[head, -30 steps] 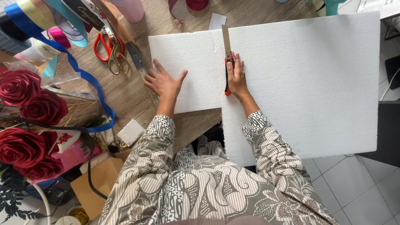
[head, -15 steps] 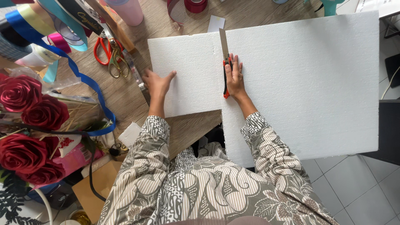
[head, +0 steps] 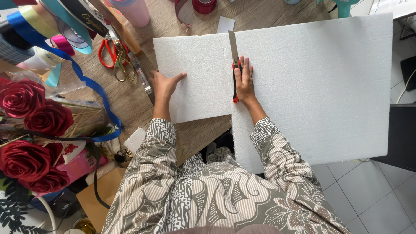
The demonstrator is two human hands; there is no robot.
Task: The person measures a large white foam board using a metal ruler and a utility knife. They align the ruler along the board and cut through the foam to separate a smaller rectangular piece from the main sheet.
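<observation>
Gripping the red-handled utility knife (head: 234, 82), our right hand (head: 245, 80) is closed around its handle, the blade (head: 233, 43) lying along a cut in the white foam board (head: 320, 86). Left of that grip, our left hand (head: 166, 84) presses flat, fingers spread, on the smaller foam section (head: 195, 73), touching its left edge. Farther left of that hand, red-handled scissors (head: 113, 56) lie on the wooden table (head: 130, 104), with red fabric roses (head: 30, 108) and a blue ribbon (head: 93, 86) beyond.
</observation>
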